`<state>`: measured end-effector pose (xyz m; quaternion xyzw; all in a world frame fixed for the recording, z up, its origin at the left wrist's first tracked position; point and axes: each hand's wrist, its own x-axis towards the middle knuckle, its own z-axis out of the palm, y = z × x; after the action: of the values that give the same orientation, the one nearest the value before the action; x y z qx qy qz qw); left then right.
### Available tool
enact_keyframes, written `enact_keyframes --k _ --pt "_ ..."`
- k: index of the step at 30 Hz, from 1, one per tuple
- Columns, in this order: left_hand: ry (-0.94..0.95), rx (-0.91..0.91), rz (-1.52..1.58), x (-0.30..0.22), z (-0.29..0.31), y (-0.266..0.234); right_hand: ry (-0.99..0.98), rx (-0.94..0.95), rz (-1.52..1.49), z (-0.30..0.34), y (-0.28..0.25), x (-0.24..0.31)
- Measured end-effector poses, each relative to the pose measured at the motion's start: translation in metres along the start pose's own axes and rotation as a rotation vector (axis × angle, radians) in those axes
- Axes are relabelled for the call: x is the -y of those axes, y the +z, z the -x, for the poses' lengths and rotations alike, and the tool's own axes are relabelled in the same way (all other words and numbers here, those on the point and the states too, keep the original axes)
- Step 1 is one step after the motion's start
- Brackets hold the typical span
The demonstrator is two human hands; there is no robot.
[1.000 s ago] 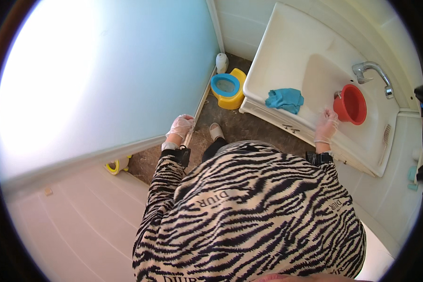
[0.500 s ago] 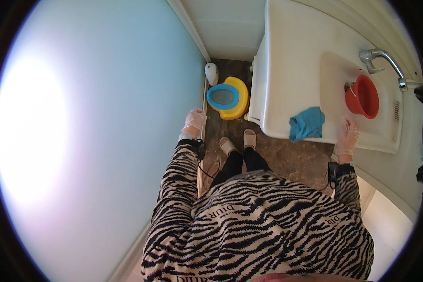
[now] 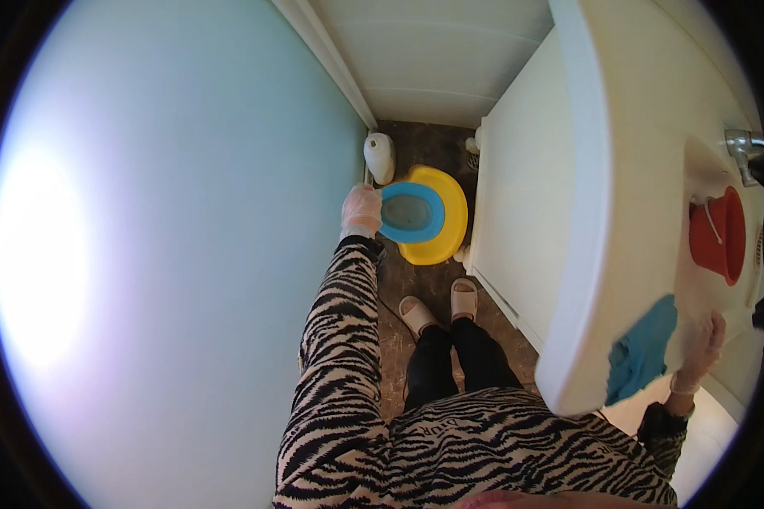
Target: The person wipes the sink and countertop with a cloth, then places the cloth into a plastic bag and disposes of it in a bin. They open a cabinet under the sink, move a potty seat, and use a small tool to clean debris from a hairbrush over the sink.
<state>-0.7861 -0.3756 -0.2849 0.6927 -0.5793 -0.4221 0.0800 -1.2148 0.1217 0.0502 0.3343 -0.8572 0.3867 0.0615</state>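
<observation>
My left hand (image 3: pixel 362 209), in a thin clear glove, is beside the left edge of a blue oval potty seat (image 3: pixel 409 212) that sits on a yellow base (image 3: pixel 455 212). Its fingers bend down out of sight, and I cannot tell whether it touches the seat. At the sink's near edge, my gloved right hand (image 3: pixel 701 348) has its fingers stretched forward, with nothing visible in it. Left of that hand, a crumpled blue cloth (image 3: pixel 643 352) hangs over the rim of the white sink (image 3: pixel 581 254). A red bucket (image 3: pixel 717 236) stands farther back in the basin.
A white bottle (image 3: pixel 380 159) stands on the dark floor (image 3: pixel 407 148) by the pale blue panel (image 3: pixel 204 212) on my left. The sink's white cabinet (image 3: pixel 526 178) rises on the right. A chrome tap (image 3: pixel 743 153) is behind the bucket, and my sandals (image 3: pixel 464 299) are below.
The view has tilted left and down, so the sink sits farther right. My left hand has moved forward to the potty seat's edge. My right hand stays near the sink edge and cloth.
</observation>
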Motion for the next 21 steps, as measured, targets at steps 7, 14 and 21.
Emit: enact_keyframes --k 7,14,21 --pt "0.100 -0.131 -0.239 -0.025 -0.049 0.009 -0.049 0.011 0.112 0.009 -0.014 0.041" --pt "0.225 -0.151 -0.608 -0.050 -0.095 0.026 0.063 -0.089 0.072 0.020 -0.024 0.066" --pt "0.406 -0.093 -0.614 -0.048 -0.122 0.032 0.140 -0.084 0.059 0.037 -0.033 0.076"
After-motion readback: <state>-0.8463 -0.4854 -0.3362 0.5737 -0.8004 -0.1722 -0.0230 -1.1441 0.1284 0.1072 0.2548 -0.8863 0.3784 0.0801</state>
